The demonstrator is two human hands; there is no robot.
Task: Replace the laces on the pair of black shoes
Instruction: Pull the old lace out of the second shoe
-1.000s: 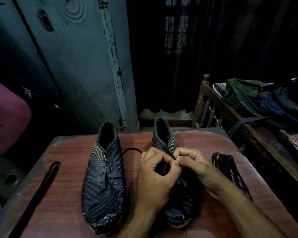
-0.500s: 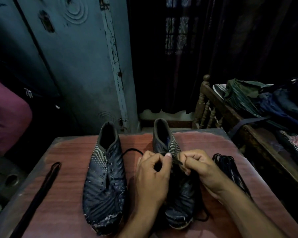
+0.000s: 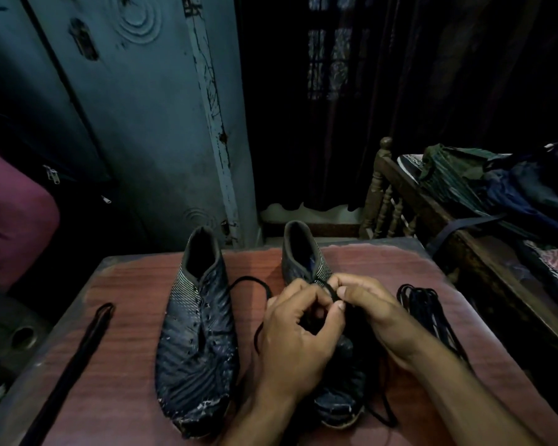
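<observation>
Two black shoes stand side by side on the reddish table (image 3: 126, 365), toes toward me. The left shoe (image 3: 197, 329) has no lace in it. Both my hands work over the tongue of the right shoe (image 3: 303, 255), hiding its middle. My left hand (image 3: 297, 329) pinches a black lace (image 3: 255, 286) with thumb and forefinger. My right hand (image 3: 368, 307) pinches the same lace close beside it. A loop of this lace lies between the shoes, and another end trails past the right shoe's toe.
A bundle of black laces (image 3: 422, 304) lies to the right of the right shoe. Another folded lace (image 3: 78, 352) lies along the table's left edge. A wooden bed frame (image 3: 432, 214) with clothes stands at the right, a blue door (image 3: 136, 123) behind.
My hands have shifted slightly up the right shoe toward its opening, fingertips meeting on the lace. The lace loop between the shoes has grown longer.
</observation>
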